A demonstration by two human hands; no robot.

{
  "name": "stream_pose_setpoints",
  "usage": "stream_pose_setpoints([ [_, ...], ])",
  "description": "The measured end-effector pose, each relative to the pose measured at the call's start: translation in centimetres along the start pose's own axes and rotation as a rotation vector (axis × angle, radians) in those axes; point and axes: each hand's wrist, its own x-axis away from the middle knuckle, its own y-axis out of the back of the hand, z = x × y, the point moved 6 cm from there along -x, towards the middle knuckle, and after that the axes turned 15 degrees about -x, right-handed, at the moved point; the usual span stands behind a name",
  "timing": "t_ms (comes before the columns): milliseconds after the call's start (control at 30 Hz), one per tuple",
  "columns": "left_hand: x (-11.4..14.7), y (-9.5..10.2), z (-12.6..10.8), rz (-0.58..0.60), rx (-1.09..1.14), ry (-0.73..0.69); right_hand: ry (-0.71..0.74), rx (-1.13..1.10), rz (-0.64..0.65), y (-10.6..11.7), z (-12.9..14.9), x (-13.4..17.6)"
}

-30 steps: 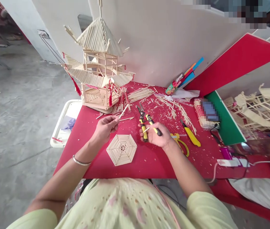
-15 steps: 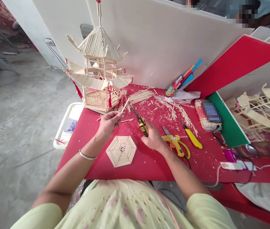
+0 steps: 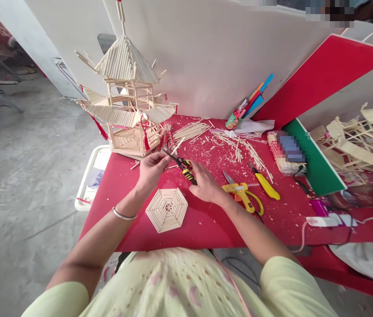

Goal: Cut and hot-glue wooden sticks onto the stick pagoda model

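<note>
Between its thumb and fingers my left hand (image 3: 152,169) pinches a thin pale wooden stick (image 3: 177,145). My right hand (image 3: 203,181) is wrapped round the handles of black and yellow pliers (image 3: 186,169), whose jaws lie across the stick close to my left fingertips. Whether the jaws touch the stick I cannot tell. Below both hands a hexagonal panel of sticks (image 3: 167,210) lies flat on the red table (image 3: 133,229). Behind my left hand stands a pagoda model made of sticks (image 3: 127,110), with red tassels.
A yellow glue gun (image 3: 242,193), scissors (image 3: 228,177) and a yellow-handled cutter (image 3: 266,185) lie to the right. Loose sticks (image 3: 191,132) and scraps cover the back. A pen cup (image 3: 233,119), a phone (image 3: 290,146) and a power strip (image 3: 330,220) are farther off.
The pliers have moved left, with their jaws now across the stick near my left fingers. My left hand still pinches the stick. The view has shifted slightly.
</note>
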Motion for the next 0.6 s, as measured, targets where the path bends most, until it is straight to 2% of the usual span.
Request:
stream_pose_setpoints([
  [233,-0.8,0.0,-0.4,-0.021,-0.102,-0.068,-0.011,0.005,-0.069,-0.2,-0.2,-0.8],
  [467,-0.3,0.1,-1.0,-0.049,-0.286,-0.139,-0.015,-0.031,-0.145,0.3,-0.8,-0.8],
  [533,-0.3,-0.1,-1.2,-0.028,-0.295,-0.133,-0.009,-0.055,-0.117,0.4,-1.0,-0.8],
  [600,-0.4,-0.5,-1.2,0.053,-0.231,-0.095,0.023,-0.076,-0.080,0.5,-0.9,-0.7],
])
